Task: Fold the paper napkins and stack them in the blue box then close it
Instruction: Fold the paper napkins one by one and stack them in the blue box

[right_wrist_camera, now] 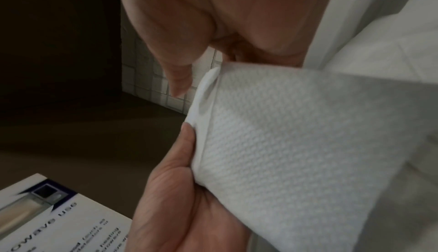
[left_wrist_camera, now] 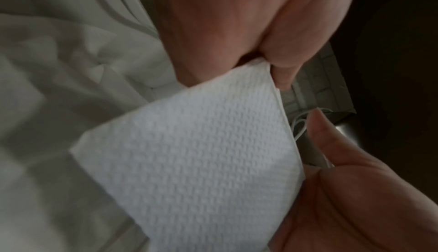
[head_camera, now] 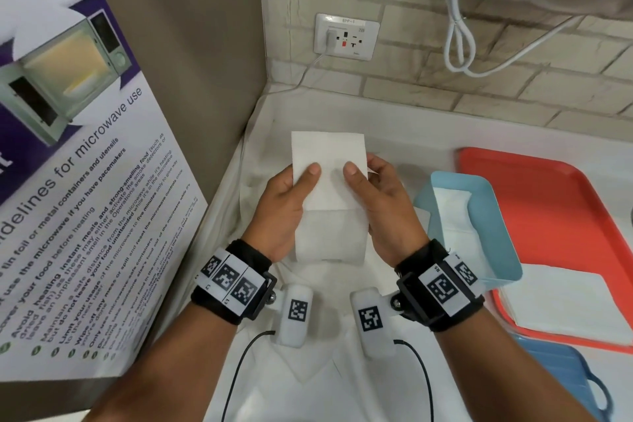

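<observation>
The white bumpy paper napkin (head_camera: 329, 181) is held up left of the open light blue box (head_camera: 493, 250). The left hand (head_camera: 287, 202) and right hand (head_camera: 383, 205) pinch its sides. Match the edges, then press the fold flat.

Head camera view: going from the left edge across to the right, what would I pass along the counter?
Microwave poster → left hand → napkin held up between the hands → right hand → blue box → red tray.
</observation>
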`<state>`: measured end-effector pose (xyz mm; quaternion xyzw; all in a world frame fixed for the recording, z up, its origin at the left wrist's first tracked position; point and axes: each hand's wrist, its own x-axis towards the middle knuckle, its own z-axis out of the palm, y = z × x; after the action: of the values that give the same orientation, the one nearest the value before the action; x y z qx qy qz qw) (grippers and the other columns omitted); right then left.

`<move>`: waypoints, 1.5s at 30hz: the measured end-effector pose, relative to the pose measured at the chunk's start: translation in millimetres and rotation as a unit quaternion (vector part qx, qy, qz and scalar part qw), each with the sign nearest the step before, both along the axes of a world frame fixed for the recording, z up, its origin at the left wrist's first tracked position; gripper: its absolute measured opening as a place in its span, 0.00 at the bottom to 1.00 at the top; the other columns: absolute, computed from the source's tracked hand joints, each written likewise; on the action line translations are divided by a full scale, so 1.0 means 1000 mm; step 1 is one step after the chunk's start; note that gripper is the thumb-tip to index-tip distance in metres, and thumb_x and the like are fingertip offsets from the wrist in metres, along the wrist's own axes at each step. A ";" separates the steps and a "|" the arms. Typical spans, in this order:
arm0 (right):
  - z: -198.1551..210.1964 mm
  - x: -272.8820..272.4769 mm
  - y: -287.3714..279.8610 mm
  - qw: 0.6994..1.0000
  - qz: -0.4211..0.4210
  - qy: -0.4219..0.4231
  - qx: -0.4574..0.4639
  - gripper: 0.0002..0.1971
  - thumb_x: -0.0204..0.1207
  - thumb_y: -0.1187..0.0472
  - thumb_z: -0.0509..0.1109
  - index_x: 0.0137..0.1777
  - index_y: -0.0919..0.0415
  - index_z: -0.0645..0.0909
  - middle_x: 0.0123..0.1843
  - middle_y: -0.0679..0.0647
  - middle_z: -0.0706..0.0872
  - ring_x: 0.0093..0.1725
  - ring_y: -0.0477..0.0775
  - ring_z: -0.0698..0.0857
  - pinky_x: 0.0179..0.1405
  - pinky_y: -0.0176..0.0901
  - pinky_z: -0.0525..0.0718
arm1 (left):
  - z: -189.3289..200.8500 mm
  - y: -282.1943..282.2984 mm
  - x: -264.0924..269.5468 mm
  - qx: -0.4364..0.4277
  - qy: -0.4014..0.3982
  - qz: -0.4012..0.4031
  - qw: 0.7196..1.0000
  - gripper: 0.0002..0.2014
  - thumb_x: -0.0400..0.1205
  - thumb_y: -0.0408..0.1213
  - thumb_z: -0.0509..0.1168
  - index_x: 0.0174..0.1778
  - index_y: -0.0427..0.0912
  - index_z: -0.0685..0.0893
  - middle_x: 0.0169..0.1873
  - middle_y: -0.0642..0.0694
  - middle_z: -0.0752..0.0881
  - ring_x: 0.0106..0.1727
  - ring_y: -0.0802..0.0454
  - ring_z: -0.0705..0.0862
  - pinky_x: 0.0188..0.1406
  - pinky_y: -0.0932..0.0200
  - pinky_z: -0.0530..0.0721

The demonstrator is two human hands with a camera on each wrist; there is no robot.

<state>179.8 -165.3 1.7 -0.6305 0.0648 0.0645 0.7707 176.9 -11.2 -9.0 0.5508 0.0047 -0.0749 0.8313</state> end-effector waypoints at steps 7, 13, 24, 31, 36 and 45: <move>-0.005 0.003 0.001 0.996 0.014 -0.013 -0.084 0.18 0.77 0.53 0.79 0.59 0.63 0.82 0.55 0.55 0.93 0.53 0.57 0.92 0.54 0.59 0.91 | -0.003 0.008 0.003 0.049 -0.016 0.003 0.999 0.14 0.84 0.34 0.70 0.65 0.39 0.87 0.61 0.41 0.92 0.64 0.44 0.90 0.66 0.47 0.88; -0.015 0.013 -0.020 0.987 0.006 0.006 -0.160 0.03 0.82 0.59 0.73 0.50 0.58 0.84 0.37 0.50 0.87 0.29 0.45 0.81 0.33 0.38 0.82 | 0.001 0.040 0.021 0.054 -0.030 0.144 0.988 0.09 0.87 0.27 0.67 0.58 0.46 0.87 0.51 0.53 0.95 0.55 0.55 0.92 0.58 0.56 0.89; -0.044 0.015 -0.015 0.791 0.283 -0.078 -0.537 0.23 0.73 0.42 0.79 0.66 0.41 0.82 0.61 0.45 0.77 0.50 0.43 0.78 0.58 0.43 0.79 | -0.008 0.043 0.028 0.085 -0.058 0.257 0.961 0.07 0.87 0.33 0.70 0.55 0.50 0.87 0.51 0.57 0.94 0.56 0.57 0.92 0.57 0.58 0.86; -0.044 0.020 -0.013 0.763 0.261 -0.030 -0.591 0.19 0.70 0.31 0.75 0.43 0.44 0.80 0.42 0.39 0.82 0.48 0.46 0.82 0.48 0.46 0.80 | -0.006 0.044 0.025 0.074 -0.075 0.248 0.963 0.09 0.87 0.32 0.70 0.56 0.51 0.88 0.55 0.56 0.94 0.62 0.54 0.91 0.62 0.54 0.85; -0.039 0.016 -0.028 0.830 0.258 -0.126 -0.478 0.10 0.76 0.46 0.78 0.39 0.40 0.79 0.42 0.42 0.85 0.47 0.46 0.82 0.51 0.45 0.78 | -0.007 0.047 0.022 0.097 -0.065 0.274 0.954 0.09 0.88 0.31 0.69 0.57 0.51 0.87 0.54 0.55 0.93 0.60 0.55 0.91 0.64 0.50 0.88; -0.006 0.004 -0.069 0.976 0.105 -0.099 -0.161 0.11 0.81 0.49 0.74 0.46 0.53 0.77 0.37 0.52 0.84 0.41 0.49 0.82 0.47 0.43 0.81 | -0.001 0.049 0.018 0.217 -0.128 0.319 0.914 0.11 0.84 0.37 0.69 0.62 0.50 0.83 0.55 0.55 0.90 0.56 0.57 0.90 0.60 0.50 0.90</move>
<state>183.3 -234.0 -4.0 -0.7532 -0.0690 0.0711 0.6502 194.6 37.4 -10.4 0.6914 0.0893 0.2684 0.6648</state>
